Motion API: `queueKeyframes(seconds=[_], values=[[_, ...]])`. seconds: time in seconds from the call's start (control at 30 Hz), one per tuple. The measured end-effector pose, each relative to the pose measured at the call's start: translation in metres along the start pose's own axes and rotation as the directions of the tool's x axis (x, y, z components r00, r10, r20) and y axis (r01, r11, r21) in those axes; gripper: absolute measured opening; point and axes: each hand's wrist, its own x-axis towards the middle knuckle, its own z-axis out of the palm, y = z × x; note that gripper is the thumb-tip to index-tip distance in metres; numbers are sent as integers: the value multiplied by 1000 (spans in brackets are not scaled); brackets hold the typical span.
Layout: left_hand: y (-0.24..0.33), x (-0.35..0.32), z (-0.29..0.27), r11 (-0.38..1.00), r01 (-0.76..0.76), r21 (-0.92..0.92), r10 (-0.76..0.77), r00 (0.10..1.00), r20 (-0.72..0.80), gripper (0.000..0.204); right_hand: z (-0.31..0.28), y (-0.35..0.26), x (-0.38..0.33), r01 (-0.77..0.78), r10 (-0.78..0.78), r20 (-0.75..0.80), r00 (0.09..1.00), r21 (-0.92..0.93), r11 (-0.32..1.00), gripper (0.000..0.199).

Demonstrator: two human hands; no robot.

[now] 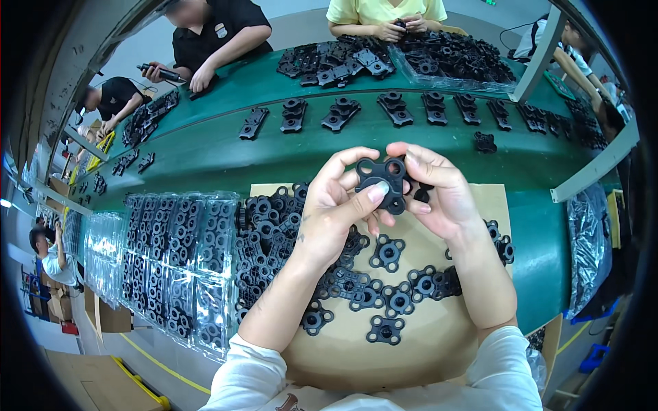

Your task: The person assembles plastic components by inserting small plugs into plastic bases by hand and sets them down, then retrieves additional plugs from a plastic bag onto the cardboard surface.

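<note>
My left hand (330,205) and my right hand (439,192) together hold a black plastic part (382,179) with round rings at its corners, raised above the cardboard sheet (432,335). The left thumb presses on its lower face; the right fingers grip its right side. Below the hands lie several loose black parts (387,252) of the same kind, with a dense heap of parts (271,233) at the left of the sheet.
Clear plastic trays of black parts (175,260) stand at my left. A green conveyor belt (205,161) carries spaced black parts (340,113). Across it, two people handle parts beside a clear tray (452,65); more workers sit far left.
</note>
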Motion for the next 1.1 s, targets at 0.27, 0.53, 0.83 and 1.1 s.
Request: queueKeyframes(seconds=[0.27, 0.53, 0.83, 1.1], values=[[-2, -1, 4, 998, -40, 55, 40, 999, -5, 42, -9, 8, 1, 14, -15, 19, 1000, 84, 996, 19], [-13, 4, -3, 1000, -4, 19, 5, 998, -56, 40, -3, 4, -2, 187, -310, -75, 948, -659, 729, 15], [-15, -1, -3, 999, 27, 31, -25, 997, -69, 38, -8, 17, 2, 443, -523, 134, 842, -724, 528, 17], [-12, 2, 5, 995, -43, 94, 52, 994, -91, 39, -3, -5, -3, 6, -45, -137, 990, -273, 962, 17]])
